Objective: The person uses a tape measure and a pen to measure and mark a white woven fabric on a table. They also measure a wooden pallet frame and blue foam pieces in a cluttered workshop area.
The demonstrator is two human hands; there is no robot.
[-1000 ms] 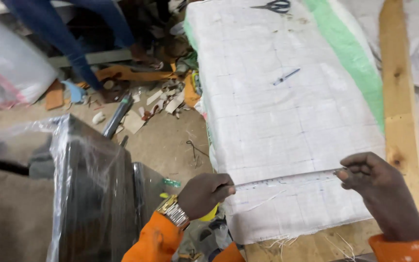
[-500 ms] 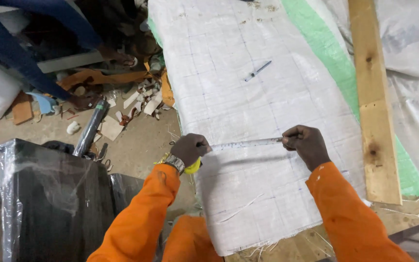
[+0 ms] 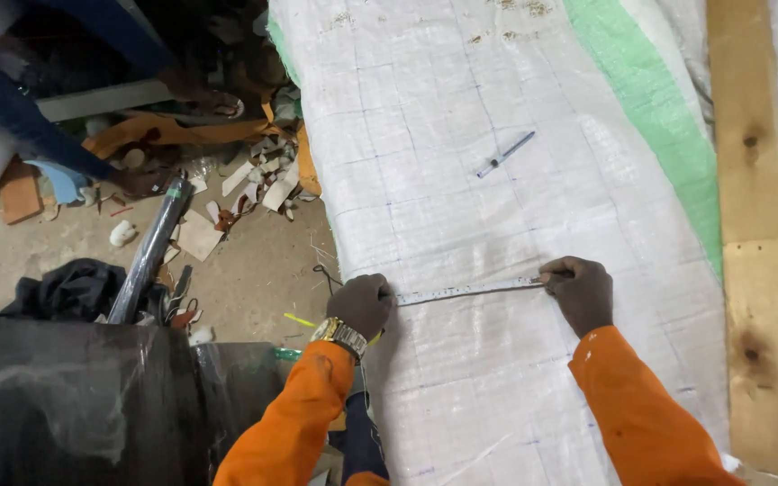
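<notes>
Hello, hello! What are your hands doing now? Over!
Left hand and right hand stretch measuring tape across white woven sheet. Pen lies clear beyond.

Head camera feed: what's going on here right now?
A person in orange sleeves stretches a tape measure flat across a white woven sheet marked with a grid. The left hand holds one end at the sheet's edge, the right hand pins the other. A pen lies further up the sheet.

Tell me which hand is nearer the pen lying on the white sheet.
Right. The right hand pins the tape measure end below and slightly right of the pen; the left hand sits at the sheet's left edge, farther off.
</notes>
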